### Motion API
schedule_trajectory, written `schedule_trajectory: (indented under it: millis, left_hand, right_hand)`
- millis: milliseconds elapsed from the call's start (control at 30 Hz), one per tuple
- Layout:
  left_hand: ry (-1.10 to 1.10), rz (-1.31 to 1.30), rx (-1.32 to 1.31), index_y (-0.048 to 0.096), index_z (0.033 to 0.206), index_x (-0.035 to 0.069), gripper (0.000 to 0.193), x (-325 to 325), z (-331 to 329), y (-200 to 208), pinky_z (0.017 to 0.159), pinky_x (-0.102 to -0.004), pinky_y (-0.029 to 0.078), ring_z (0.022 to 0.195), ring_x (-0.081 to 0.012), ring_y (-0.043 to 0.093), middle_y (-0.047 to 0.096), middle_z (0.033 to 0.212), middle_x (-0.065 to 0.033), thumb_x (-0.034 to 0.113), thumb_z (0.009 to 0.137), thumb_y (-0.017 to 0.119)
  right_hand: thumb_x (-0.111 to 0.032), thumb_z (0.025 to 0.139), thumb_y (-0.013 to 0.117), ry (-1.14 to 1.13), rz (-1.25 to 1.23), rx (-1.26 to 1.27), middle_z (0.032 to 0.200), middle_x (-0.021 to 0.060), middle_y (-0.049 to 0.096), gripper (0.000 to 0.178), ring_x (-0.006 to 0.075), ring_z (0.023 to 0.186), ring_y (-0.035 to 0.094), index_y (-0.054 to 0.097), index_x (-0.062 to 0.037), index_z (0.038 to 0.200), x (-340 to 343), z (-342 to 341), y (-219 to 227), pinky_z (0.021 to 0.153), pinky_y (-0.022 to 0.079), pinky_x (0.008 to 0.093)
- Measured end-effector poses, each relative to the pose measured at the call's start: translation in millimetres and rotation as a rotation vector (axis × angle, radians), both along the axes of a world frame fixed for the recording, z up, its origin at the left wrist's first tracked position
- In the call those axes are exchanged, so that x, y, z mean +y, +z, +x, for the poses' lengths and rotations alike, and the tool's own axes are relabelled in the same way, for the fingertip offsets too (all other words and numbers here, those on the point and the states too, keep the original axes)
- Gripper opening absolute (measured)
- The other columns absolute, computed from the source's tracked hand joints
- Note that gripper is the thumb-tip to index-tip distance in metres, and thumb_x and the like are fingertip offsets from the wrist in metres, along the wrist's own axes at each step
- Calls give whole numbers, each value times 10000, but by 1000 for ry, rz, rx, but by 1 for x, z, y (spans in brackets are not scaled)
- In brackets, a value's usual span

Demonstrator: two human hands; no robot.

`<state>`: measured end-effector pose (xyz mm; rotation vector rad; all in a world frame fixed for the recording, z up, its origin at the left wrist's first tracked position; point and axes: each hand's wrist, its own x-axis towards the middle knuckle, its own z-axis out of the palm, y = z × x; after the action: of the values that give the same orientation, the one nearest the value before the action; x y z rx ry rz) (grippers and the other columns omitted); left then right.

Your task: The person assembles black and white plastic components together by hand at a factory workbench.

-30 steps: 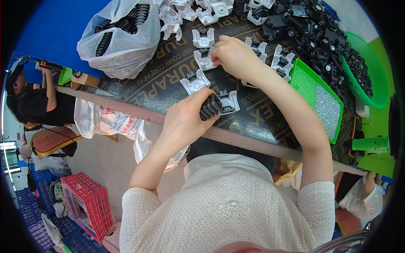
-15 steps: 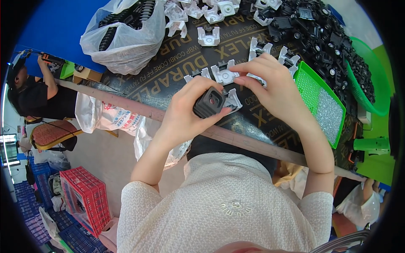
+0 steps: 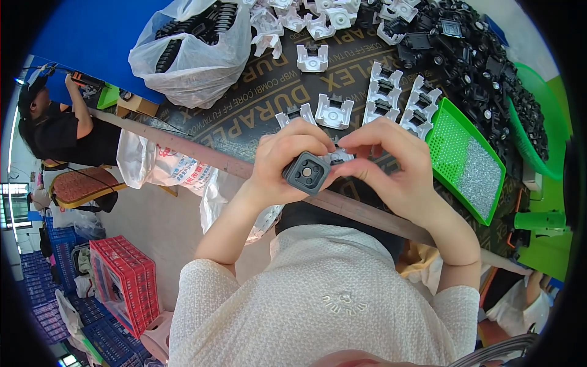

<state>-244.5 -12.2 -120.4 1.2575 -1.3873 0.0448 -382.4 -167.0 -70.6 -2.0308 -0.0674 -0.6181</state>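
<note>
My left hand [image 3: 278,160] is wrapped round a dark grey handheld block [image 3: 305,174], whose square end with small recesses and a round centre faces up. My right hand [image 3: 400,168] is closed at the fingertips on a white plastic part [image 3: 340,158], just right of the block. Fingers of both hands nearly meet there and cover most of the part. Just beyond them, a white bracket with a black insert [image 3: 334,112] lies on the dark table. Similar brackets stand in short rows [image 3: 383,95] farther right.
A green tray [image 3: 438,168] of small silvery pieces lies at the right, by a heap of black parts [image 3: 455,67] and a green basket [image 3: 524,137]. At the far left is a plastic bag [image 3: 183,79] of black strips. White parts [image 3: 321,24] pile up at the back.
My right hand has moved nearer, from the brackets to the part beside my left hand. The dark block has tilted, its square end turning more upward. The view has shifted slightly.
</note>
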Motion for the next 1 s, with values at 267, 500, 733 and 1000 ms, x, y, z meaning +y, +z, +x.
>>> schedule_trajectory:
  millis: [267, 500, 733, 1000]
  left_hand:
    - [-39, 311, -103, 607, 959, 66, 363, 8, -1, 7, 605, -360, 518, 757, -285, 662, 630, 871, -76, 134, 661, 802]
    - [-22, 491, -88, 606, 965, 86, 332, 11, -5, 20, 618, -370, 515, 765, -313, 648, 599, 870, -87, 141, 690, 785]
    - [263, 667, -204, 548, 968, 36, 404, -6, 44, 47, 874, -364, 502, 1039, -327, 629, 652, 1139, -115, 76, 686, 835]
    - [159, 854, -239, 580, 1063, 57, 472, -37, 65, 33, 787, -394, 514, 922, -364, 654, 683, 965, -156, 127, 672, 837]
  right_hand:
    - [-146, 709, 836, 155, -304, -83, 1124, 88, 545, 374, 192, 874, 581, 726, -99, 1064, -4, 0, 5, 717, 494, 279]
    - [14, 666, 794, 159, -188, -31, 943, 84, 602, 275, 221, 827, 615, 581, -39, 832, -6, 3, 2, 724, 516, 324]
    - [15, 765, 741, -186, -191, 151, 797, 92, 671, 190, 214, 746, 676, 572, -3, 851, -36, 33, -10, 677, 539, 329]
    - [-46, 763, 709, -221, -457, 143, 727, 131, 647, 156, 341, 741, 655, 568, -39, 829, -19, 57, -46, 671, 507, 462]
